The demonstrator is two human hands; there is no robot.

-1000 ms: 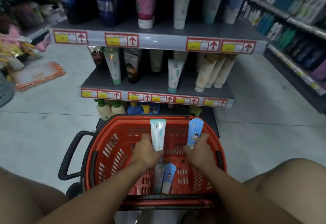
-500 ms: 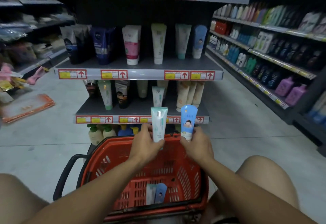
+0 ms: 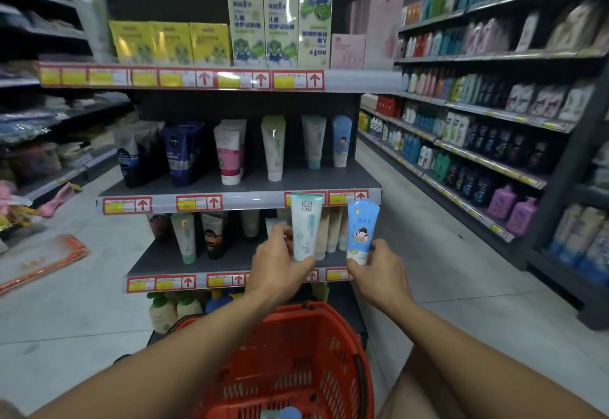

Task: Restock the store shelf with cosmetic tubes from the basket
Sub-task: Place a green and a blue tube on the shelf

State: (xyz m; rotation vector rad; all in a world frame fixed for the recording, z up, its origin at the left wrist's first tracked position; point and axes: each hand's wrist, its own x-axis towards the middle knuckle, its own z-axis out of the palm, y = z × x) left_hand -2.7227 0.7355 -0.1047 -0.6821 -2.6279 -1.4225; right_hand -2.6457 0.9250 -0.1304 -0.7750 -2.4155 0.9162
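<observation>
A big grey store shelf [image 3: 240, 184] stands in the middle of the aisle, with red and yellow price tags along each edge. On its top level sit yellow boxes [image 3: 169, 43] and taller green and white boxes [image 3: 279, 26]. The level below holds tubes standing up in a row: dark blue ones [image 3: 179, 151], a pink and white one [image 3: 227, 151], pale green ones [image 3: 273, 146] and a little blue one [image 3: 341, 141] at the far end. The next level down has more tubes, and bottles stand at the very bottom. Another long shelf [image 3: 494, 115] full of bottles runs along the right side. A red basket [image 3: 296, 362] sits low in front of the person, and the tips of tubes show at its bottom edge. The person's two arms reach out over the basket toward the shelf. The left hand [image 3: 278, 265] has its fingers wrapped around a white and green tube [image 3: 305, 225], held standing up. The right hand [image 3: 379, 270] pinches the bottom of a blue tube [image 3: 361, 230] with a cartoon child on it. Both tubes are up in the air, side by side, just in front of the shelf and not touching it.
</observation>
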